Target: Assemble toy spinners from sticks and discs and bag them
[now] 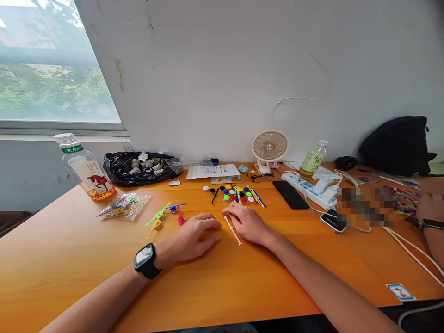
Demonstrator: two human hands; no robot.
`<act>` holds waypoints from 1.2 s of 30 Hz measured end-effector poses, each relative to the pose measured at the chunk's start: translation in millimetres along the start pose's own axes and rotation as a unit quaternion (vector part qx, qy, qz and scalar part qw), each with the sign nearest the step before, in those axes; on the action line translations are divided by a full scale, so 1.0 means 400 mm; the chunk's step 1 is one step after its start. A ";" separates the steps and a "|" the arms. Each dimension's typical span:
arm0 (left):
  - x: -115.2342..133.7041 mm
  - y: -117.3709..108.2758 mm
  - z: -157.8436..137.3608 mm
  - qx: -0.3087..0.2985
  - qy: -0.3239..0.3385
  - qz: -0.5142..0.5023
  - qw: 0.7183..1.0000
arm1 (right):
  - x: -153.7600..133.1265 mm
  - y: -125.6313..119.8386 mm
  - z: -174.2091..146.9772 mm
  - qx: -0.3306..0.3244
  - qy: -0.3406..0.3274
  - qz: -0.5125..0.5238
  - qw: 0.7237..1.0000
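Note:
My left hand [196, 237] rests over the desk with thumb and fingers apart, holding nothing. Beside it, my right hand [248, 223] has its curled fingers at the arrow-tipped end of a white plastic arrow stick [233, 231], which slants down toward me. Left of my left hand are put-together pieces of arrow sticks on round discs: a green one [158, 215], a yellow one [157, 225], a blue one [173, 209] and a red one [181, 219]. Beyond my hands lie several loose coloured discs [226, 198] and sticks [256, 196], with a black arrow stick [215, 196] among them.
A clear bag of pieces [125, 206], a tea bottle [88, 171] and a black plastic bag [138, 169] stand left. Behind are papers [212, 171] and a fan [269, 147]. Right are a phone [290, 194], power strip [308, 189], cables and another person's hand [430, 208].

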State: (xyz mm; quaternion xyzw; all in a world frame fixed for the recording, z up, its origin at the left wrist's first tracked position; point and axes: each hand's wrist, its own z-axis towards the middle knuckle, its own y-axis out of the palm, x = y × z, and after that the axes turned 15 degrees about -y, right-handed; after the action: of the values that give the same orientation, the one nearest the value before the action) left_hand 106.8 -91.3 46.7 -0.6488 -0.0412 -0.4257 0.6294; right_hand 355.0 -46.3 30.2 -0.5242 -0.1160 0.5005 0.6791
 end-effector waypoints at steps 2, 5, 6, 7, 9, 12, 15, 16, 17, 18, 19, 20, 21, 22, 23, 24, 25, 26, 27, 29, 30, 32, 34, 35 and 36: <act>-0.007 0.004 0.001 0.015 -0.004 0.014 1.000 | 0.002 -0.003 -0.003 -0.019 -0.004 0.001 1.000; -0.031 0.000 0.008 0.058 -0.039 0.078 0.995 | -0.004 -0.014 -0.002 -0.043 -0.015 0.009 0.999; -0.042 -0.004 0.011 0.073 -0.055 0.101 0.991 | -0.007 -0.018 -0.001 -0.048 -0.019 0.013 0.999; -0.055 -0.007 0.013 0.087 -0.069 0.120 0.987 | -0.009 -0.022 0.000 -0.051 -0.022 0.016 0.998; -0.077 -0.014 0.018 0.108 -0.090 0.143 0.980 | -0.011 -0.028 0.003 -0.053 -0.022 0.022 0.998; -0.086 -0.019 0.021 0.120 -0.105 0.148 0.976 | -0.013 -0.034 0.005 -0.053 -0.011 0.025 0.998; -0.057 -0.019 0.016 0.116 -0.095 0.138 0.979 | -0.018 -0.036 0.005 -0.061 -0.001 0.024 0.998; -0.043 -0.017 0.014 0.111 -0.085 0.138 0.981 | -0.020 -0.037 0.005 -0.066 0.002 0.025 0.998; -0.030 -0.015 0.011 0.107 -0.075 0.141 0.981 | -0.022 -0.037 0.005 -0.070 0.005 0.025 0.997; -0.019 -0.013 0.008 0.105 -0.064 0.148 0.981 | -0.023 -0.037 0.005 -0.075 0.008 0.025 0.997; -0.011 -0.011 0.006 0.104 -0.055 0.155 0.981 | -0.025 -0.036 0.005 -0.078 0.011 0.023 0.997; -0.007 -0.010 0.005 0.105 -0.049 0.161 0.980 | -0.026 -0.035 0.005 -0.080 0.014 0.021 0.996; -0.007 -0.009 0.005 0.106 -0.044 0.165 0.980 | -0.026 -0.034 0.005 -0.082 0.015 0.018 0.996; -0.011 -0.009 0.006 0.105 -0.042 0.167 0.980 | -0.027 -0.033 0.005 -0.082 0.017 0.013 0.996; -0.016 -0.010 0.007 0.102 -0.040 0.167 0.980 | -0.027 -0.032 0.005 -0.083 0.017 0.009 0.996; -0.023 -0.011 0.009 0.095 -0.040 0.168 0.980 | -0.028 -0.032 0.005 -0.084 0.017 0.005 0.996; -0.030 -0.013 0.011 0.087 -0.040 0.167 0.981 | -0.029 -0.031 0.005 -0.085 0.017 0.002 0.996; -0.036 -0.015 0.014 0.079 -0.041 0.165 0.982 | -0.030 -0.032 0.005 -0.086 0.018 0.000 0.996; -0.040 -0.017 0.016 0.070 -0.042 0.161 0.983 | -0.031 -0.032 0.006 -0.086 0.018 -0.001 0.996; -0.046 -0.019 0.019 0.059 -0.047 0.152 0.986 | -0.033 -0.033 0.007 -0.084 0.015 0.003 0.996; -0.047 -0.020 0.019 0.055 -0.049 0.149 0.986 | -0.035 -0.034 0.008 -0.082 0.012 0.005 0.997; -0.048 -0.019 0.019 0.050 -0.050 0.148 0.987 | -0.036 -0.034 0.010 -0.082 0.009 0.008 0.997; -0.049 -0.018 0.018 0.047 -0.046 0.148 0.987 | -0.037 -0.033 0.010 -0.085 0.012 0.007 0.996; -0.049 -0.017 0.018 0.047 -0.044 0.147 0.987 | -0.037 -0.032 0.010 -0.086 0.015 0.004 0.996; -0.050 -0.016 0.018 0.048 -0.043 0.147 0.987 | -0.036 -0.030 0.009 -0.086 0.016 0.001 0.996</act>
State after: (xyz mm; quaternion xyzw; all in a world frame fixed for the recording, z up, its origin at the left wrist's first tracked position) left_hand 93.9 -74.4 41.0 -0.6345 0.0069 -0.2976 0.7133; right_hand 352.3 -55.1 47.2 -0.5890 -0.1475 0.4807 0.6326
